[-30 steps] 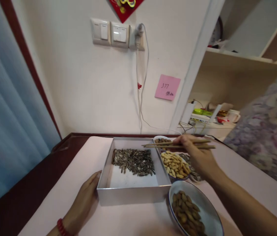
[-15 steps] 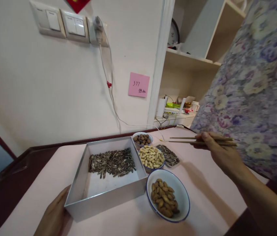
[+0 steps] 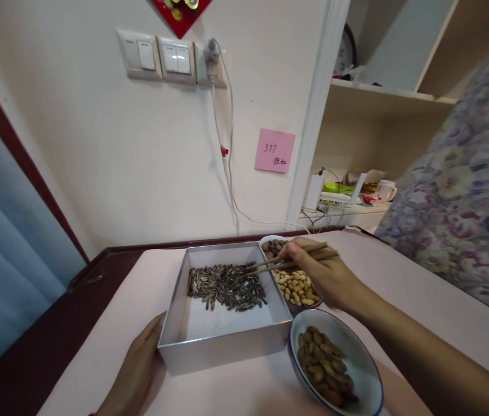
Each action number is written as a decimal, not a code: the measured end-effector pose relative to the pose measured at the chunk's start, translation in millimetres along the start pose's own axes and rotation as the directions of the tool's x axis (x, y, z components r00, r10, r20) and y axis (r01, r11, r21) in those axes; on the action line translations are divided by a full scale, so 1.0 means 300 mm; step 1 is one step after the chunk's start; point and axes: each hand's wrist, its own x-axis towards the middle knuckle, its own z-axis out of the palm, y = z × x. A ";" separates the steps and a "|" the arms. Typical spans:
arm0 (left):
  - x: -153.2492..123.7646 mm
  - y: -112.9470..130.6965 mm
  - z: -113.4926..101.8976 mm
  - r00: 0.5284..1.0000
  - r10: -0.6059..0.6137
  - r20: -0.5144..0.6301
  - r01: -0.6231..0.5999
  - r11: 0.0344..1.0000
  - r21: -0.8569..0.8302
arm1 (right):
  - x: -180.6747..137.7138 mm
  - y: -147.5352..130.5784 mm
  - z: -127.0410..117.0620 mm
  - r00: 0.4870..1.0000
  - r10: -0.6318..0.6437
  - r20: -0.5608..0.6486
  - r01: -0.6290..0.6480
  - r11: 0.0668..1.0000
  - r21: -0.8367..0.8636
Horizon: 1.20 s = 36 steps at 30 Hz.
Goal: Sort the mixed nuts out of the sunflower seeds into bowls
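Note:
My right hand (image 3: 325, 274) is closed around a pair of wooden chopsticks (image 3: 273, 265). Their tips reach over the right wall of a silvery-white open box (image 3: 227, 349), down to the striped sunflower seeds (image 3: 222, 286) spread across its back half. Whether a seed is between the tips, I cannot tell. My left hand (image 3: 138, 364) lies with stretched fingers against the box's left outer side; its fingertips are partly hidden. Beneath my right hand, a bowl of peanuts (image 3: 296, 289) is partly covered. Nearer stands a blue-rimmed bowl (image 3: 368, 361) holding brown almond-like nuts (image 3: 325, 367).
Behind the peanuts is a bowl of round brown nuts (image 3: 273, 247). Pale paper (image 3: 110, 323) covers the dark red table (image 3: 23, 346). A white cable (image 3: 248, 219) runs down the wall to the table's back. A floral curtain (image 3: 465, 190) hangs at right, beside shelves (image 3: 392, 98).
My right hand has brought the chopsticks leftward from above the table to the seeds in the box, now covering the tray of seeds on the right. The view has turned left.

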 end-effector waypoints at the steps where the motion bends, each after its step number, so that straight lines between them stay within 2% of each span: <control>1: -0.002 0.000 0.001 1.000 -0.012 0.000 0.012 1.000 -0.011 | 0.013 0.017 0.025 1.000 -0.004 0.031 0.004 1.000 -0.019; 7: -0.007 -0.019 -0.003 0.999 -0.021 0.028 0.022 0.998 -0.065 | 0.074 0.101 0.121 0.988 -0.028 0.149 0.043 0.994 -0.101; 14: -0.002 -0.024 -0.009 1.000 -0.006 0.007 0.006 1.000 -0.023 | 0.121 0.168 0.187 0.986 -0.035 0.162 0.058 0.988 -0.142; 19: -0.007 -0.006 0.002 0.999 -0.026 -0.037 0.026 1.000 0.004 | 0.129 0.193 0.205 0.987 -0.032 0.156 0.057 0.985 -0.164; 26: -0.005 -0.001 0.000 1.000 -0.016 -0.012 0.016 1.000 0.024 | 0.113 0.173 0.185 0.993 -0.039 0.110 0.059 0.982 -0.182; 31: -0.009 0.000 -0.001 1.000 -0.027 -0.002 0.027 1.000 0.008 | 0.083 0.138 0.158 0.997 -0.031 0.069 0.039 0.991 -0.124; 34: -0.006 -0.005 -0.003 1.000 -0.004 -0.008 0.004 1.000 0.005 | 0.038 0.080 0.096 0.999 -0.034 -0.003 0.033 0.996 -0.086; 36: 0.001 -0.016 -0.011 1.000 0.001 -0.018 -0.001 1.000 0.011 | -0.006 0.028 0.023 0.996 -0.039 -0.074 0.034 0.997 -0.075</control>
